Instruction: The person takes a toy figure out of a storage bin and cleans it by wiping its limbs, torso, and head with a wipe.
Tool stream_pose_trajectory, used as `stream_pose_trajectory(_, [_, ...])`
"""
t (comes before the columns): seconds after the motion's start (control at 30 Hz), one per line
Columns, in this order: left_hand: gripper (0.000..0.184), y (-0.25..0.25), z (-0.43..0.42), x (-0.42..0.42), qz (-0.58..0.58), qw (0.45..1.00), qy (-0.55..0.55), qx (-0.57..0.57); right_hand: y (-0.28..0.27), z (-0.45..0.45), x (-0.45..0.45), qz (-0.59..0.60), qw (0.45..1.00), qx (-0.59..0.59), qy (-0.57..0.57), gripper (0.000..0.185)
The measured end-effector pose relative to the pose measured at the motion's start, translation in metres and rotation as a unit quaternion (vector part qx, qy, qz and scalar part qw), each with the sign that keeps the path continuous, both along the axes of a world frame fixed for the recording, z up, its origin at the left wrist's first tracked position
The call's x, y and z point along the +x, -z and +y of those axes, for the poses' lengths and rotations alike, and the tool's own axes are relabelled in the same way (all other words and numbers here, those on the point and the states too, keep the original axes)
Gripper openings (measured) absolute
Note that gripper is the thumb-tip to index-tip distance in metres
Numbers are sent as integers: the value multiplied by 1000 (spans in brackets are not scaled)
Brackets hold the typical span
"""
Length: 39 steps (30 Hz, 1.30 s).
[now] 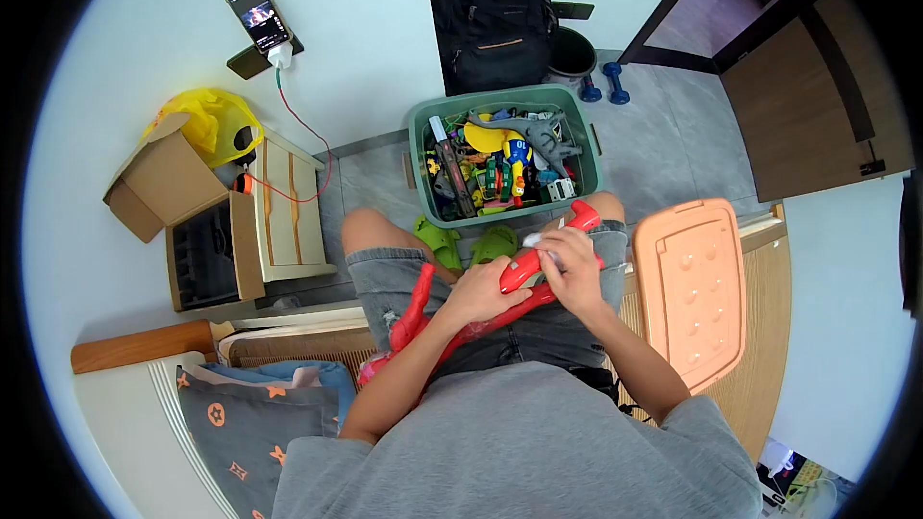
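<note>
Red toy [520, 271], long-limbed and glossy, lies across the person's lap on the near side of the green bin [419, 168], one end angled toward the bin's near right corner. The left hand [484, 296] rests over the toy's middle, its fingers curled close around it. The right hand [574, 267], nearer the bin, has its fingers bent and drawn together on a small white wad [535, 241] against the toy; whether the wad is cloth or paper I cannot tell. Green slippers [494, 243] sit just on the near side of the bin, which holds a heap of small toys with a grey dinosaur [538, 139] on top. Right of the bin and nearer the person is an orange lid [690, 293]; left of it stand a pale cabinet [279, 221] and, farther left, an open cardboard box [252, 245] with a yellow bag [213, 127] behind. A black backpack [492, 24] is just beyond the bin, and blue dumbbells [615, 83] lie beyond its far right corner.
</note>
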<state>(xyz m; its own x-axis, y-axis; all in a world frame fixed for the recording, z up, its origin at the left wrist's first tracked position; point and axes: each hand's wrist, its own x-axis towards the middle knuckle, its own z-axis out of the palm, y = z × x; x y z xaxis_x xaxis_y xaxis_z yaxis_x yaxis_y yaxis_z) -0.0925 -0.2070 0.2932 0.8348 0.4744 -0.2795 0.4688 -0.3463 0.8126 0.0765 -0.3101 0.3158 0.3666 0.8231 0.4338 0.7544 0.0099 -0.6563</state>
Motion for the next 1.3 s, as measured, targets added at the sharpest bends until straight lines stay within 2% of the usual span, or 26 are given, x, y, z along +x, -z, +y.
stream_pose_trajectory(0.03, [51,0,-1,0,0,1000,-5,4,-2,2,-1,-44,998,-22,-30,15])
stream_pose_trajectory(0.17, [56,-7,0,-3,24,1000,2,-10,0,0,11,-18,999,-9,-27,13])
stream_pose_trajectory(0.23, [55,-8,-4,-3,23,1000,-2,-8,6,2,22,25,999,8,36,13])
stream_pose_trajectory(0.37, [54,-12,-2,0,25,1000,3,0,7,2,19,25,996,41,74,18])
stream_pose_trajectory(0.5, [53,-7,-2,-3,20,1000,8,-1,10,-1,19,15,996,53,74,20])
stream_pose_trajectory(0.57, [52,-9,-4,-3,15,1000,1,0,11,-2,33,-28,996,60,67,19])
stream_pose_trajectory(0.83, [49,-12,-1,-3,5,1000,-11,-9,10,7,51,-8,982,111,150,14])
stream_pose_trajectory(0.97, [51,-13,0,-4,4,1000,-10,-8,19,7,52,-11,985,81,149,13])
stream_pose_trajectory(1.03, [51,-10,1,-5,4,1000,-8,-6,21,7,53,84,981,53,167,12])
stream_pose_trajectory(1.07, [51,-10,1,-5,3,1000,-7,-3,21,6,54,85,981,53,166,12])
stream_pose_trajectory(1.27, [51,-10,-3,-4,10,1000,-7,17,15,5,56,-10,992,39,118,14])
stream_pose_trajectory(1.3, [51,-10,-3,-4,12,1000,-5,12,21,8,58,69,987,39,140,15])
